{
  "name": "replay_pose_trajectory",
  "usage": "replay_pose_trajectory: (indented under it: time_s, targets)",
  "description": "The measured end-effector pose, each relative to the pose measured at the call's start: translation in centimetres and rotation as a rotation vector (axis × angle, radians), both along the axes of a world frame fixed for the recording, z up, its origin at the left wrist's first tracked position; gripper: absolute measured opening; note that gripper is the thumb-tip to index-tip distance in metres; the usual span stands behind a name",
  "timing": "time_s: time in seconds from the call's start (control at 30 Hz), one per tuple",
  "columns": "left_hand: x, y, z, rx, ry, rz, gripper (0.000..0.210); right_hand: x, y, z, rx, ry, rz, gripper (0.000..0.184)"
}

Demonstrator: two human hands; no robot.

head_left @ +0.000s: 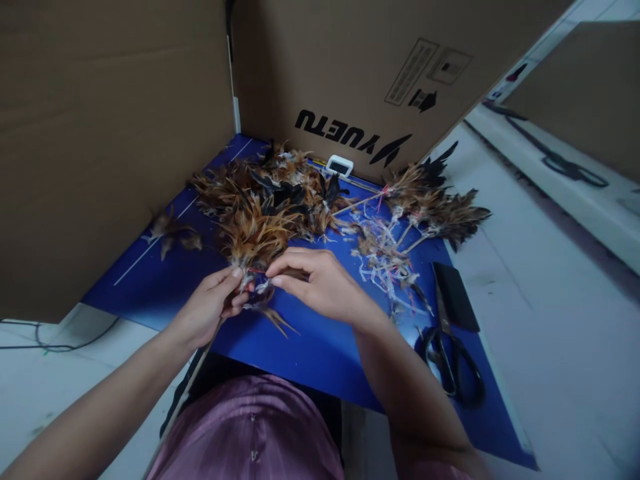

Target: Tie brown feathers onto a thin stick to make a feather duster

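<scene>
My left hand (207, 307) is closed around the base of a brown feather duster (260, 233), whose thin stick (199, 363) slants down towards my lap. Close on its right, the thumb and fingers of my right hand (323, 283) pinch a red string (257, 271) that runs to the bound base of the feathers. Some pale fluff and a few loose feathers (277, 320) hang below the hands. Behind them, a heap of brown and black feathers (280, 173) covers the far part of the blue table (300, 360).
Feathered sticks (430, 203) lie at the right back, beside tangled white and pink string scraps (387, 260). Black-handled scissors (453, 373) and a black block (456, 297) lie near the right edge. Cardboard walls (115, 133) stand behind and left. A small white-framed device (340, 166) sits at the back.
</scene>
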State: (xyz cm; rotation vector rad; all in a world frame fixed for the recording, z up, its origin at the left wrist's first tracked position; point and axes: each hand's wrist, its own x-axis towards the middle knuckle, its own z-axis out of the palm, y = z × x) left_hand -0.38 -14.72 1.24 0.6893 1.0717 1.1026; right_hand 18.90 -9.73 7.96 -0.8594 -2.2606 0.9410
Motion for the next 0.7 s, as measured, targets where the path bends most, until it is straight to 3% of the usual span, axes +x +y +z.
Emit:
replay_pose_trajectory:
  time_s: [0.27,0.7]
  targets:
    - [0.4,-0.5,0.2,-0.009,-0.009,-0.053,0.031,-1.6,0.8,-1.2,-0.052,-0.009,-0.014,0.02]
    - [0.7,-0.6,0.7,0.004,-0.028,-0.117,0.032,-1.8,0.9,-0.1,0.028,-0.213,0.082,0.021]
